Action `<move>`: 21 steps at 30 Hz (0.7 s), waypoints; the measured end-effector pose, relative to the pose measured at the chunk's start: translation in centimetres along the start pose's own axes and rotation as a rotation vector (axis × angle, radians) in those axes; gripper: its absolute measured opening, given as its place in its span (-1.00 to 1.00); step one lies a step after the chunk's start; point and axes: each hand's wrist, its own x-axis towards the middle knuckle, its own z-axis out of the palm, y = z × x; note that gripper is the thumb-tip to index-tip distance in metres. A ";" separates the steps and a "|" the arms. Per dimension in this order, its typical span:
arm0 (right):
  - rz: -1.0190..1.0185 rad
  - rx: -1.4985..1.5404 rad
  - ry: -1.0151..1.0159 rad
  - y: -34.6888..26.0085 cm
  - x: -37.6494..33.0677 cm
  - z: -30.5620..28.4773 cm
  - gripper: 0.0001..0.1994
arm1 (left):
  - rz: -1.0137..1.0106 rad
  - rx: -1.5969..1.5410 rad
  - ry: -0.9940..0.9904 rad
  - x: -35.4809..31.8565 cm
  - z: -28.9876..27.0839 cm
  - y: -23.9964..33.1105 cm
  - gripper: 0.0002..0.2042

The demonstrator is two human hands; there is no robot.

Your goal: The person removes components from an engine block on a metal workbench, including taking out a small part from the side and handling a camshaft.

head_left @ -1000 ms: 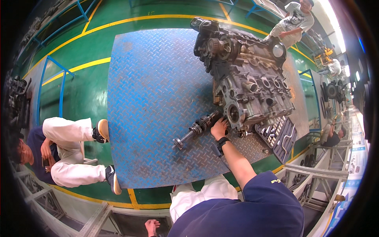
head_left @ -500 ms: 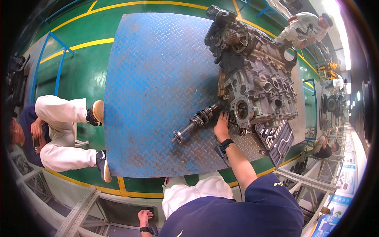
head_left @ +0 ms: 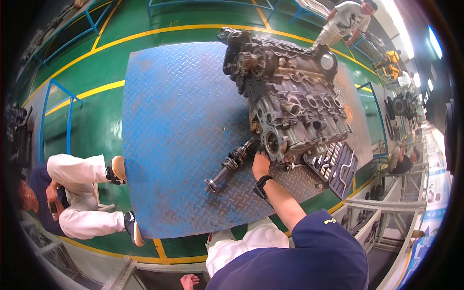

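Observation:
My right hand point(head_left: 261, 165) reaches to the lower front corner of a bare engine block point(head_left: 295, 104), palm down, with fingers stretched forward. Its fingertips are close to the engine's underside, partly in shadow, and nothing shows in its grasp. Just left of it a toothed gear shaft point(head_left: 232, 162) lies slantwise on the blue tread-plate table point(head_left: 169, 121), its far end close to the engine. My left hand point(head_left: 189, 281) hangs low at the bottom edge, beside my thigh. Its fingers are loosely bent and slightly apart, with nothing seen in them.
Right of my arm, an open socket tool case point(head_left: 333, 169) lies by the engine. A seated person's feet point(head_left: 117, 170) touch the table's left edge; another person point(head_left: 348, 21) stands beyond the engine. A metal frame point(head_left: 386, 208) stands at the lower right.
The view has shifted, so engine and table sit lower and further left in the picture. My right hand stays beside the engine's corner, its fingers looking shorter. My left hand has slipped toward the lower edge.

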 end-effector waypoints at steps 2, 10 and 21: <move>-0.082 0.043 0.069 0.7 -0.3 -0.1 -0.85 | 0.039 -0.004 -0.045 0.4 0.0 0.2 -0.77; -0.349 0.248 -0.015 3.0 -6.1 -5.0 -0.82 | 0.073 0.058 -0.004 6.1 -1.7 -1.0 -0.84; 0.245 1.662 -0.051 8.2 -6.6 -13.1 -0.81 | 0.278 0.125 -0.042 4.2 3.8 7.3 -0.82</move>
